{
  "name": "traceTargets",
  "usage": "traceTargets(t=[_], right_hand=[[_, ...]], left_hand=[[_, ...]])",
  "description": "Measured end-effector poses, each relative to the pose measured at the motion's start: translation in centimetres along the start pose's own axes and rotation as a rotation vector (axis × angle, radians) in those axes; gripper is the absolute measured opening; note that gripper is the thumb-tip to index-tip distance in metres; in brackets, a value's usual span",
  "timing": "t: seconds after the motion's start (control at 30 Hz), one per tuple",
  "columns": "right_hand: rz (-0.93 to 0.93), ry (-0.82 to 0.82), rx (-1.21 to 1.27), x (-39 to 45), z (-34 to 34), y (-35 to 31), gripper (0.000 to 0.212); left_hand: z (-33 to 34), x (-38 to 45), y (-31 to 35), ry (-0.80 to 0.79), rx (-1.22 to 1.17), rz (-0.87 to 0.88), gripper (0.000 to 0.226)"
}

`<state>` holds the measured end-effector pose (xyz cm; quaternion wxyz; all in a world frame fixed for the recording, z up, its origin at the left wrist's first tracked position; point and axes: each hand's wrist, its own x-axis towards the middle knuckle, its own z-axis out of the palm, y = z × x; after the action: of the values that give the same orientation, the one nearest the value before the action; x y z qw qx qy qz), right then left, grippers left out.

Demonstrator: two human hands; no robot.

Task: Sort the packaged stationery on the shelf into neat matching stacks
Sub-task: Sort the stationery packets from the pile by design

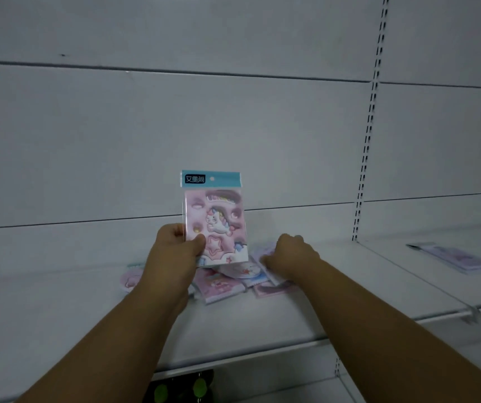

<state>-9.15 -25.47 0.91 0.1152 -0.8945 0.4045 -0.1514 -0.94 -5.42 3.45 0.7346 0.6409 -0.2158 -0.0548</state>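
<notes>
My left hand [176,248] holds a pink unicorn sticker pack [215,219] upright above the white shelf [59,321]; the pack has a teal header strip. Below and behind it lies a loose pile of pink packs [221,283], overlapping at odd angles. My right hand [290,258] rests on the right side of that pile, fingers closed on the edge of a pale pack [265,253]. One round pink pack [130,279] peeks out left of my left wrist.
A flat stack of purple packs [457,258] lies on the neighbouring shelf at the right. A slotted upright [367,135] divides the two bays. The white back panel rises behind. Dark items with green spots [181,388] sit below the shelf edge.
</notes>
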Motion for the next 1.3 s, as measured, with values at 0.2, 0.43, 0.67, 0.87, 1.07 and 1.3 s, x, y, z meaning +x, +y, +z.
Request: traceTargets(t=[0.2, 0.43, 0.67, 0.87, 1.07, 1.3], right_hand=[[-0.131, 0.307, 0.377, -1.2, -3.2, 2.2, 0.019], [-0.166, 0.466, 0.787, -3.4, -10.6, 9.7, 0.013], [-0.108, 0.443, 0.806, -3.8, -16.7, 24.2, 0.015], [-0.035, 0.346, 0.784, 0.1, -20.2, 36.5, 0.012], [0.044, 0.175, 0.757, 4.5, -19.6, 41.3, 0.012], [0.111, 0.03, 0.76, 8.4, -16.6, 42.9, 0.018]], left_hand=[[2.5, -0.3, -0.8, -0.033, -0.008, -0.06, 0.011], [10.7, -1.9, -1.4, -0.082, 0.107, -0.058, 0.018], [25.8, -7.1, -2.0, -0.191, 0.046, -0.048, 0.018], [37.1, -11.0, -2.3, -0.155, 0.04, -0.103, 0.019], [41.2, -11.4, -2.8, -0.042, 0.094, -0.143, 0.021], [42.6, -9.9, -4.3, -0.01, 0.159, -0.171, 0.02]])
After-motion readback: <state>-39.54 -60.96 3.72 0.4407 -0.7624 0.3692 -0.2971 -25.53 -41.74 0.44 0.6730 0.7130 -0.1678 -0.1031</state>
